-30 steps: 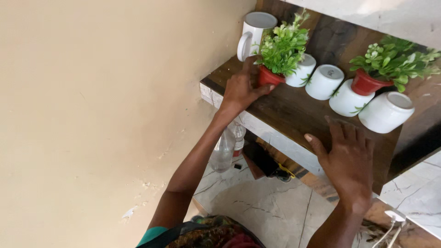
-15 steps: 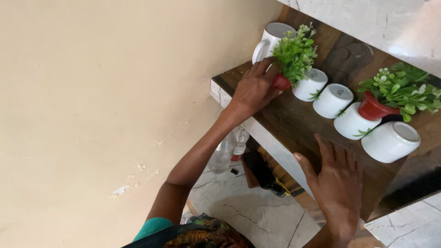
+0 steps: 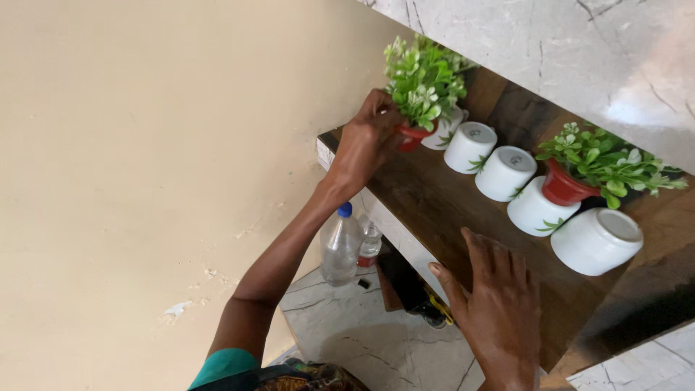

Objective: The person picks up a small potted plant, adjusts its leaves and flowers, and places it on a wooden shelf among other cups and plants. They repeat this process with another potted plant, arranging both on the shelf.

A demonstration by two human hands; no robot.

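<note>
My left hand (image 3: 364,142) grips the small red pot of a green leafy plant (image 3: 421,81) at the left end of a dark wooden shelf (image 3: 441,201). The plant is lifted and hides most of a white mug behind it. My right hand (image 3: 497,310) rests flat, fingers apart, on the shelf's front edge. A row of white mugs (image 3: 504,173) lies upside down or on its side along the shelf. A second red-potted plant (image 3: 590,164) stands behind the mugs at the right.
A beige wall fills the left side. A marble slab (image 3: 565,51) overhangs the shelf. Below the shelf, two clear plastic bottles (image 3: 340,246) and a dark object stand on the marble floor (image 3: 362,333).
My left hand has closed on the red pot and raised the plant up in front of the upright mug. The right hand has stayed on the shelf edge. The camera has shifted.
</note>
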